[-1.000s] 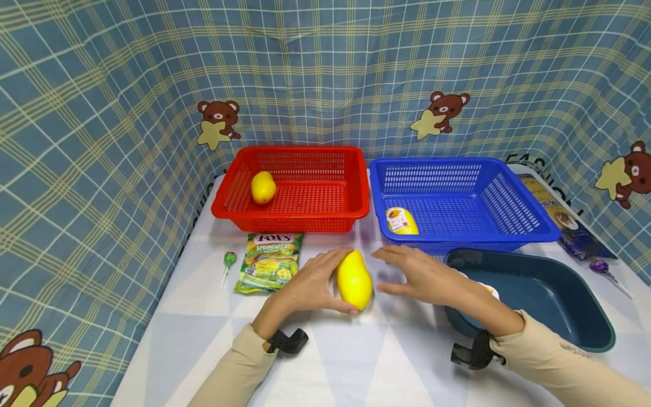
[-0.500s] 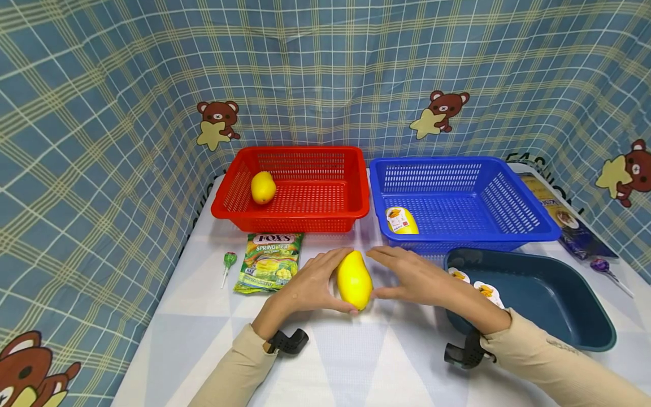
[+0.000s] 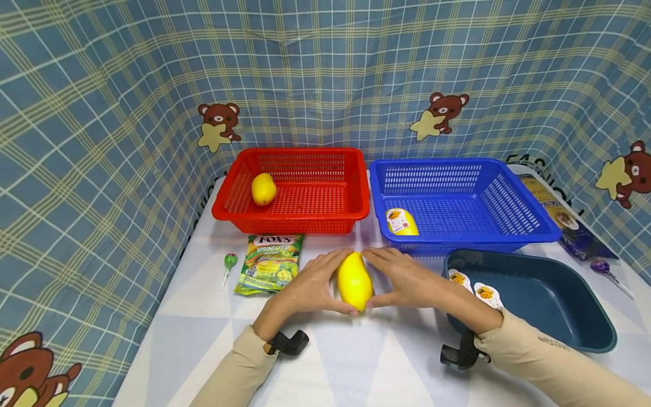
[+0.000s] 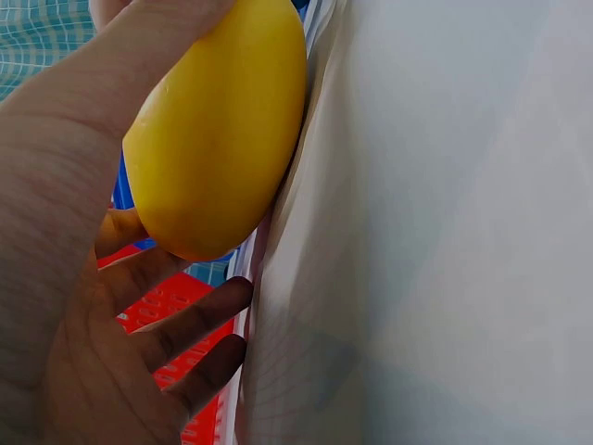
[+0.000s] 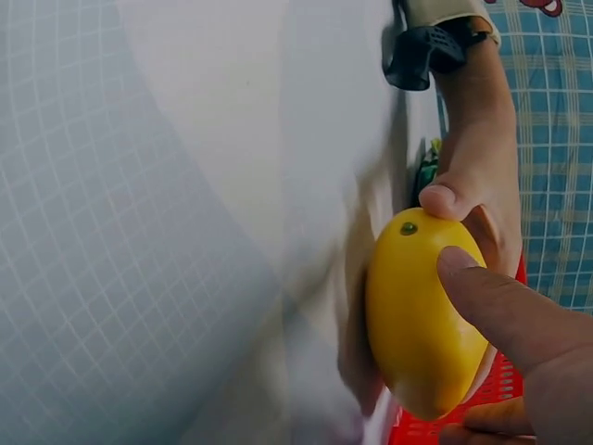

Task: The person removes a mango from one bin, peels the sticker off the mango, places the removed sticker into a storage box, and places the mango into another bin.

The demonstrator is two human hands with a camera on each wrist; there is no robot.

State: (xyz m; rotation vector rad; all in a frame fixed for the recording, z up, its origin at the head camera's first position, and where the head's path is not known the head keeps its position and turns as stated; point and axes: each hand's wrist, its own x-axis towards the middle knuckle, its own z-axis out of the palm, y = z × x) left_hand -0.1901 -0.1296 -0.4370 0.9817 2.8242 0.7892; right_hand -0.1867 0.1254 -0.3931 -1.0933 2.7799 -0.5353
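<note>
A yellow mango (image 3: pixel 354 282) is held near the middle of the table, between the two hands. My left hand (image 3: pixel 310 287) grips it from the left, with thumb at the near end and fingertips toward the far end. From the other side my right hand (image 3: pixel 409 281) pinches it, thumb at the near end and fingers by the narrow tip. In the right wrist view, both thumbs lie on the mango (image 5: pixel 422 306) close to its dark stem spot. Several left fingers (image 4: pixel 199 320) spread past the mango (image 4: pixel 222 130) in the left wrist view.
Behind stand a red basket (image 3: pixel 290 224) with a yellow fruit (image 3: pixel 264 189) and a blue basket (image 3: pixel 452 233) with a labelled one (image 3: pixel 404 222). A dark tub (image 3: pixel 554 305) holds labelled items (image 3: pixel 488 295). A candy bag (image 3: pixel 270 265), lollipops (image 3: pixel 230 261) and a flat packet (image 3: pixel 564 220) lie around.
My right hand has moved left to the mango, and its thumb and fingers have closed on it. My left hand and the mango have stayed in place.
</note>
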